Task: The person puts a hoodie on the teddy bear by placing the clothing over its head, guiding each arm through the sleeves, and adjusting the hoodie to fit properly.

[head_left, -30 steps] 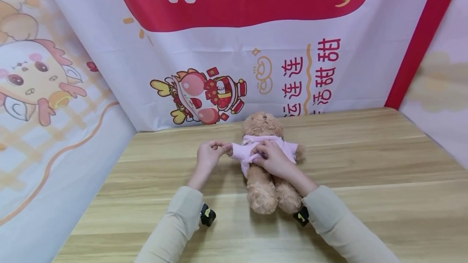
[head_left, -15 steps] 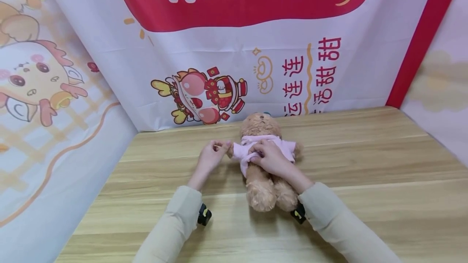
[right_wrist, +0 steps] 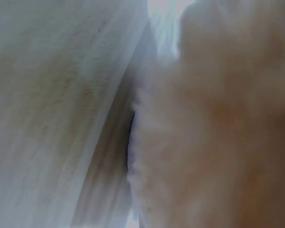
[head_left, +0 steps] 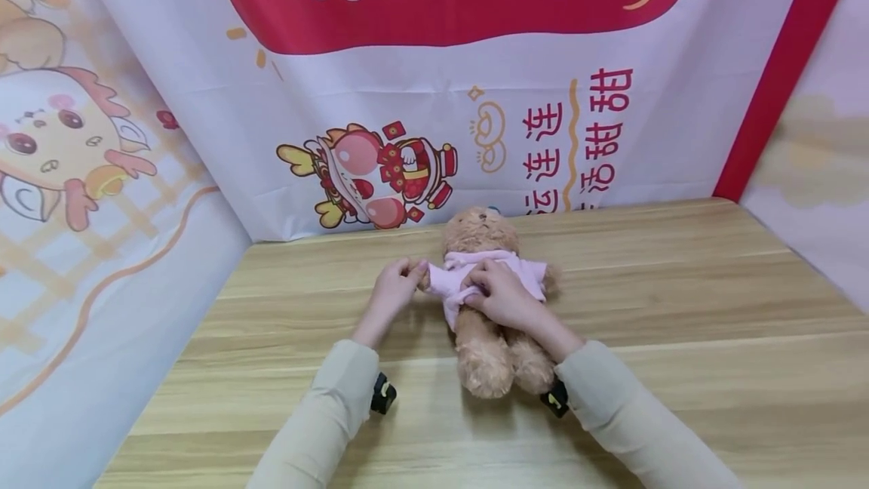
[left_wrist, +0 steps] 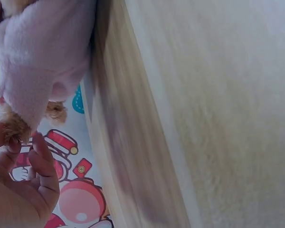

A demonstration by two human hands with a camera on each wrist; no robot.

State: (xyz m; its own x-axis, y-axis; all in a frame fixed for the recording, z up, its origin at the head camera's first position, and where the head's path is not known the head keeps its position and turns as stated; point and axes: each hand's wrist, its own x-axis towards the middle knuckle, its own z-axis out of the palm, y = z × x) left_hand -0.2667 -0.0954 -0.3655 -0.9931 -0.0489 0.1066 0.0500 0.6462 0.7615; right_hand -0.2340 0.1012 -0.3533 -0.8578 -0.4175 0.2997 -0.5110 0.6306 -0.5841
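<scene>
A light brown teddy bear lies on its back on the table, head toward the backdrop, in a pale pink shirt. My left hand pinches the paw of the bear's arm on the left, just beyond the sleeve. In the left wrist view the furry paw sits between the thumb and fingers of that hand. My right hand lies over the bear's belly and pinches the shirt's lower front, its fingertips partly hidden in the cloth. Blurred brown fur fills much of the right wrist view.
The wood-grain table reaches back to a white and red printed cloth. Another printed cloth hangs on the left. Black wrist cameras show beneath the beige sleeves.
The bear's head and upper body have shifted slightly to the left. Both hands keep their places on the paw and the shirt.
</scene>
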